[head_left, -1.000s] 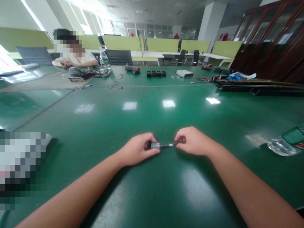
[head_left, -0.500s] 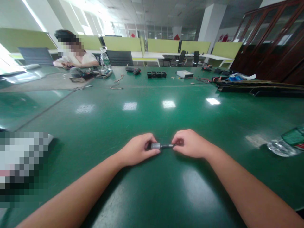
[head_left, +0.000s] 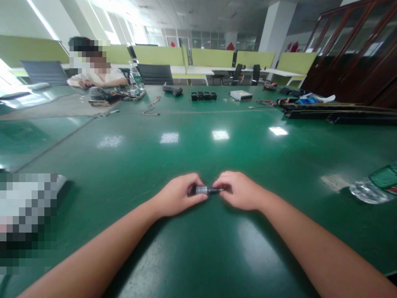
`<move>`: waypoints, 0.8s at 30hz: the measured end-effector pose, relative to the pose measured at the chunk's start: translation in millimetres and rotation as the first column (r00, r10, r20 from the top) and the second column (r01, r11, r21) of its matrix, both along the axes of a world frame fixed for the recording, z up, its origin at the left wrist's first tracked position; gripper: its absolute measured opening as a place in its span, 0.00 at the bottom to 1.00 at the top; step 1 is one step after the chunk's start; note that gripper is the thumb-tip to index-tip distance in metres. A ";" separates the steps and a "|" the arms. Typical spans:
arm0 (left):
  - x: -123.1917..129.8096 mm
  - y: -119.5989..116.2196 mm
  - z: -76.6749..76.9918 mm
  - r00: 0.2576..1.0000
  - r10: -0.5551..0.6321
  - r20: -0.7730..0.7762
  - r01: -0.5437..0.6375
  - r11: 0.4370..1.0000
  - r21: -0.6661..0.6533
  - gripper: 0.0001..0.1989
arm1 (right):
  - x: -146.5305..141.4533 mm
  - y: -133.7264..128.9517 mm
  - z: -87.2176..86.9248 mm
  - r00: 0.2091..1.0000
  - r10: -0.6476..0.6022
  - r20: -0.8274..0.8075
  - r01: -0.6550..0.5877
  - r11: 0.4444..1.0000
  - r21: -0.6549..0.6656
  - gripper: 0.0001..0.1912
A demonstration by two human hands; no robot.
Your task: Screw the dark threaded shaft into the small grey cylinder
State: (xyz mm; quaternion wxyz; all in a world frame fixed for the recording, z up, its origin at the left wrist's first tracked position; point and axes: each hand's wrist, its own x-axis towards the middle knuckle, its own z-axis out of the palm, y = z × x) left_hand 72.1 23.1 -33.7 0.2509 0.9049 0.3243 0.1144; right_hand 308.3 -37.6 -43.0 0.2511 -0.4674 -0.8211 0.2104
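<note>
A small rod-shaped tool (head_left: 202, 190) lies level between my hands, just over the green table (head_left: 198, 252). It has a grey cylinder body, a black neck and a thin tip; I cannot make out its exact kind. My left hand (head_left: 180, 194) is closed around the grey cylinder, thumb below and curled index finger above. My right hand (head_left: 240, 190) pinches the thin tip end between thumb and fingers. Only a short dark stretch of the tool shows between the two hands. Its left end is hidden in my left palm.
A clear bottle (head_left: 369, 191) lies at the right edge. On the left sits a blurred-out pale object (head_left: 27, 203). Across the table are a black block row (head_left: 204, 96), a white box (head_left: 241, 95), a power drill (head_left: 173, 90), dark bars (head_left: 338, 112) and a seated person (head_left: 96, 76).
My right hand has moved left, closer to my left hand. Less of the tool's thin part shows between them. My left hand keeps its hold almost in place.
</note>
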 end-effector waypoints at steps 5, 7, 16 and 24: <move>0.1 0.4 0.5 1.000 0.005 -0.008 -0.005 1.000 0.001 0.15 | -8.6 -0.5 -9.5 0.995 -0.076 -0.064 0.075 0.997 -0.016 0.29; 0.3 0.5 0.5 1.000 0.005 -0.009 -0.005 1.000 0.001 0.15 | -9.3 -0.7 -11.2 0.994 -0.079 -0.078 0.077 0.997 -0.020 0.31; 0.4 0.1 -0.1 1.000 0.003 -0.011 -0.003 1.000 0.000 0.15 | -6.3 -0.4 -5.8 0.998 -0.045 -0.048 0.047 0.998 0.038 0.19; 0.6 0.2 -0.4 1.000 -0.003 -0.008 0.003 1.000 0.015 0.15 | -12.5 -0.6 -3.8 1.000 -0.004 -0.003 0.004 0.997 0.081 0.10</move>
